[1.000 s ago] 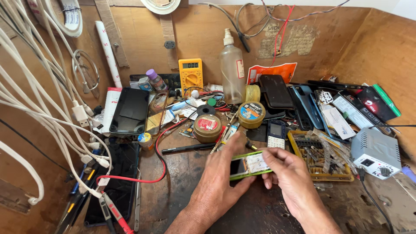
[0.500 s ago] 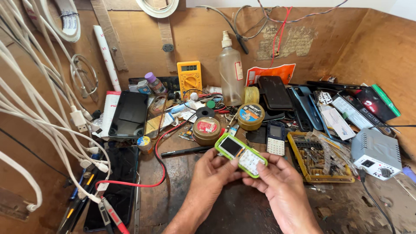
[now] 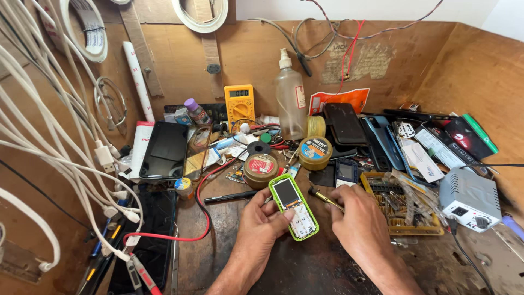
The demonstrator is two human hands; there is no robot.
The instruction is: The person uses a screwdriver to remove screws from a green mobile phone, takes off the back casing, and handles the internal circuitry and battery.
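Green-cased small phone (image 3: 293,206): face up above the worktop (image 3: 305,267), gripped by left hand (image 3: 262,221). Right hand (image 3: 357,216): clasping a yellow-handled tool (image 3: 326,198) beside the phone.

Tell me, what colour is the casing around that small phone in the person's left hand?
Bright green, seen in the head view, on the small keypad phone.

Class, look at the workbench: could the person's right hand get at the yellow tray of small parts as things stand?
Probably yes. The right hand lies just beside the yellow tray, whose top is open, with nothing between them, though its fingers touch a thin tool.
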